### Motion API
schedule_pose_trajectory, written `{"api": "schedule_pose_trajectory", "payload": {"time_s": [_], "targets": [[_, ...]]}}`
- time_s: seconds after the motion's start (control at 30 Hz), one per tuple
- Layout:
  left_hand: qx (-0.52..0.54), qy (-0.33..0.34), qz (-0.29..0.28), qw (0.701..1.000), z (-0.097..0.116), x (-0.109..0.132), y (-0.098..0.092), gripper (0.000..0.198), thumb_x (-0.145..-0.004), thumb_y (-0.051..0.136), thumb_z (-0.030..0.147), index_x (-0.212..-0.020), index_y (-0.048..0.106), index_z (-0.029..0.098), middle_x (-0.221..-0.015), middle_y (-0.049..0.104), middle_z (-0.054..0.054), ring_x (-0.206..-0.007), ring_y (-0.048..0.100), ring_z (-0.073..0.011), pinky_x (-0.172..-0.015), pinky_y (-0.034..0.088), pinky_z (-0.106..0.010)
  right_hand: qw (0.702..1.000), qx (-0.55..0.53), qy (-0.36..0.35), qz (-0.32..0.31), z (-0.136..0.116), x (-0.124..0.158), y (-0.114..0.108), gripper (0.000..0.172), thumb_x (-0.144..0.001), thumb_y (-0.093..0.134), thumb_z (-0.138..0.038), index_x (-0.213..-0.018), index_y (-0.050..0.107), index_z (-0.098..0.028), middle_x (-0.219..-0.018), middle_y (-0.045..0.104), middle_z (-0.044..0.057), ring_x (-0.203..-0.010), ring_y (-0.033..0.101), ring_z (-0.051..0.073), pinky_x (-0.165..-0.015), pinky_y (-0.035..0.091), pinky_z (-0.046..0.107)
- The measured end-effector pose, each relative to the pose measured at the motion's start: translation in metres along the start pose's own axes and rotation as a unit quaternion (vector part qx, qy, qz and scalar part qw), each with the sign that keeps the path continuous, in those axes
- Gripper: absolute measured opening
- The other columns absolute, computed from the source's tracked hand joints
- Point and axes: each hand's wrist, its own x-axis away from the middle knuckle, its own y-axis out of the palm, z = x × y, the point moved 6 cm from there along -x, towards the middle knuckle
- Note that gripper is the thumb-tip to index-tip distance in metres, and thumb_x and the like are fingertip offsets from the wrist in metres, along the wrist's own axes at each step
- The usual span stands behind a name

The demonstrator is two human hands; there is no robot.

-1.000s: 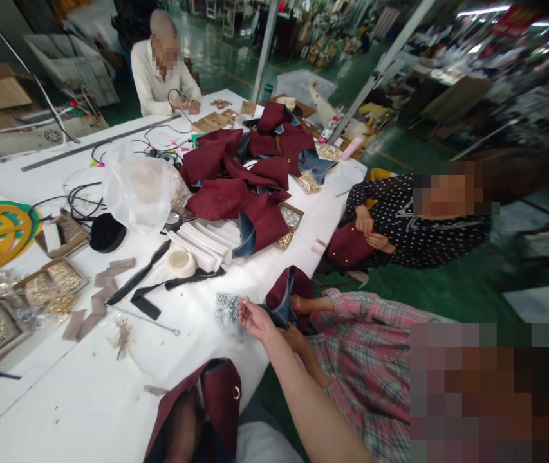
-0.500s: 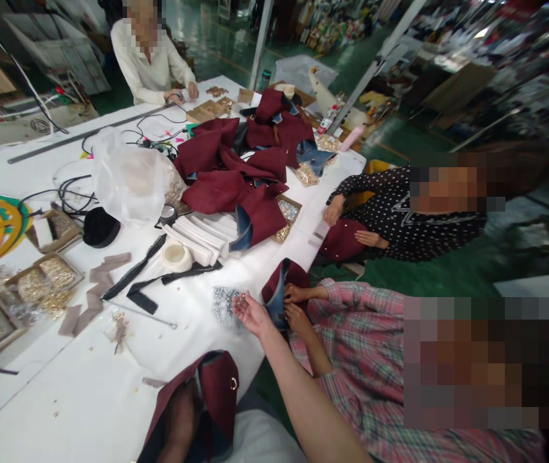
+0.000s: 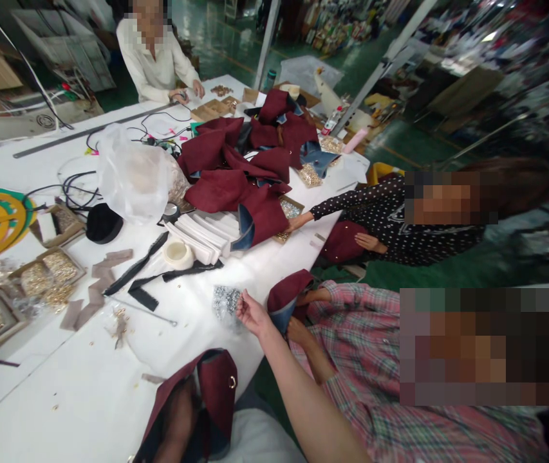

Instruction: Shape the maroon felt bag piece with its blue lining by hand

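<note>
Clear bag of silver studs (image 3: 226, 301) flat near table edge.

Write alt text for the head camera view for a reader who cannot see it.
The person's right hand reaches to a small bag of silver beads on a white table, beside co-workers. The left hand is inside a maroon bag.

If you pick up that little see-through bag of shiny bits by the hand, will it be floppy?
Probably floppy: the small clear bag by the right hand looks thin and crumpled, so it would likely sag. Its loose silvery pieces should shift and perhaps spill if tipped. It lies flat on the white table, so rolling seems unlikely.
</note>
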Motion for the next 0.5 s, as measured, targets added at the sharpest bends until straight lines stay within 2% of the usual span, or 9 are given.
{"api": "schedule_pose_trajectory", "payload": {"time_s": [0.2, 0.3, 0.43, 0.5], "targets": [[-0.027, -0.002, 0.001, 1.0, -0.0063, -0.0004, 0.005, 0.05, -0.09, 0.05, 0.023, -0.132, 0.078, 0.024, -0.145, 0.079, -0.014, -0.143, 0.07, -0.0316, -0.122, 0.049, -0.029, 0.999, -0.017, 0.019, -0.018, 0.0019, -0.0021, 0.004, 0.034, -0.109, 0.072, -0.047, -0.092, 0.068, -0.018, -0.067, 0.061, -0.005, -0.055, 0.052, 0.009, -0.053, 0.046, 0.02], [-0.039, -0.001, 0.001, 0.999, -0.01, -0.003, 0.007, 0.043, -0.09, 0.053, 0.026, -0.124, 0.079, 0.028, -0.139, 0.081, -0.01, -0.141, 0.071, -0.0321, -0.118, 0.051, -0.029, 1.0, -0.01, 0.009, -0.002, 0.0006, -0.0038, 0.0039, 0.026, -0.107, 0.075, -0.039, -0.096, 0.071, -0.016, -0.067, 0.06, -0.005, -0.054, 0.049, 0.008, -0.052, 0.044, 0.019], [-0.025, 0.012, -0.006, 1.0, -0.0064, -0.0058, 0.0072, 0.035, -0.089, 0.053, 0.03, -0.113, 0.078, 0.028, -0.125, 0.084, -0.011, -0.13, 0.076, -0.0342, -0.11, 0.057, -0.034, 0.999, -0.012, -0.019, 0.032, -0.0042, -0.0041, 0.0004, 0.009, -0.106, 0.074, -0.023, -0.1, 0.073, -0.015, -0.076, 0.07, -0.001, -0.063, 0.061, 0.01, -0.061, 0.055, 0.02], [-0.016, 0.011, -0.008, 1.0, -0.0028, -0.0056, 0.0052, 0.035, -0.089, 0.052, 0.03, -0.113, 0.077, 0.027, -0.125, 0.083, -0.012, -0.128, 0.077, -0.0334, -0.11, 0.057, -0.035, 0.999, -0.007, -0.028, 0.031, -0.0064, -0.0037, -0.0006, 0.006, -0.105, 0.075, -0.021, -0.102, 0.074, -0.016, -0.085, 0.075, 0.002, -0.069, 0.067, 0.011, -0.068, 0.061, 0.023]]}}
